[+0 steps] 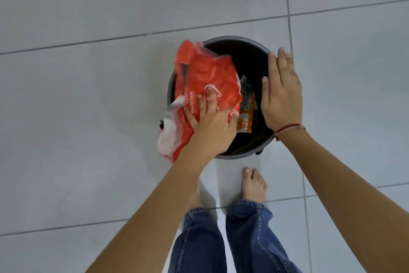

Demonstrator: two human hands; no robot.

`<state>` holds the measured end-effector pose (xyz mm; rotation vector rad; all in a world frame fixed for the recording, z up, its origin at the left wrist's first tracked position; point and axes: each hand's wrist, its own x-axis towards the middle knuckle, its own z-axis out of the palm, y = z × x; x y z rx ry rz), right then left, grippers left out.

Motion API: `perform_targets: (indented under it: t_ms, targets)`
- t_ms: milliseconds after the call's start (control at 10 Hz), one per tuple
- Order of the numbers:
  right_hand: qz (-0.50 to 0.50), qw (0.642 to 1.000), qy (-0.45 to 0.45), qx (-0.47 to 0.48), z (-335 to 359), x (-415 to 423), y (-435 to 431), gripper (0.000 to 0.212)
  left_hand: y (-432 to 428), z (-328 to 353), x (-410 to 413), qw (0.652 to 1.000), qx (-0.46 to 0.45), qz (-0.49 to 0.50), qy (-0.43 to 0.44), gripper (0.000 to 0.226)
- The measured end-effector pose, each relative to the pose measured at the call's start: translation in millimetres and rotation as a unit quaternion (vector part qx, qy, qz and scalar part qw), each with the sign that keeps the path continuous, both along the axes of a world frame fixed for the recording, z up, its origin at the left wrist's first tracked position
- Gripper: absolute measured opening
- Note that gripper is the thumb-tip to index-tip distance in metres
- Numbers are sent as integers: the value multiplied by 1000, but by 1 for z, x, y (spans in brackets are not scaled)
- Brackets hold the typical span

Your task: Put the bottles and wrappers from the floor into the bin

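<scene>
A round dark bin (pixel 240 40) stands on the tiled floor in front of my feet. My left hand (pixel 212 126) grips a large red and white plastic wrapper (pixel 205 77) that hangs over the bin's left rim, partly inside and partly outside. My right hand (pixel 282 93) is flat with its fingers together over the bin's right rim, holding nothing. Inside the bin lie smaller wrappers, one of them orange (pixel 246 120), another greenish (pixel 245 89). No bottle is in view.
Pale grey floor tiles (pixel 88 117) with dark grout lines surround the bin. My bare right foot (pixel 253 184) and blue jeans (pixel 250 239) are just below the bin.
</scene>
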<state>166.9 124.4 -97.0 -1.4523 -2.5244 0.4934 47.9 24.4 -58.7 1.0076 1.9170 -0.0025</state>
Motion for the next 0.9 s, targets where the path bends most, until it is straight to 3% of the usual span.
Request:
perform_targets:
  t_ms: [100,200,300,400,600,700,800,900]
  targets:
    - [-2,1000,-1,0,0,0,0,47,18,-38,12,998,-36,-17,-42,48]
    - [-2,1000,-6,0,-1,0,1,48,28,-67,21,990,-78,-46,-105,69]
    - [-5,1000,-10,5,-2,-1,2,49,31,-91,25,988,-86,-60,-112,85]
    - [-3,1000,-13,1,-1,-1,1,49,29,-97,24,989,-82,-56,-109,86]
    - [4,996,-74,-46,16,-3,0,52,34,-61,24,994,4,46,-97,55]
    - [3,991,-108,-73,36,-5,-2,53,34,-18,18,995,89,19,-28,32]
    - [-1,992,-107,-70,72,-10,-2,55,24,16,-11,972,186,-25,142,41]
    - [2,995,-98,-13,119,-16,-3,61,4,66,-32,947,210,64,233,61]
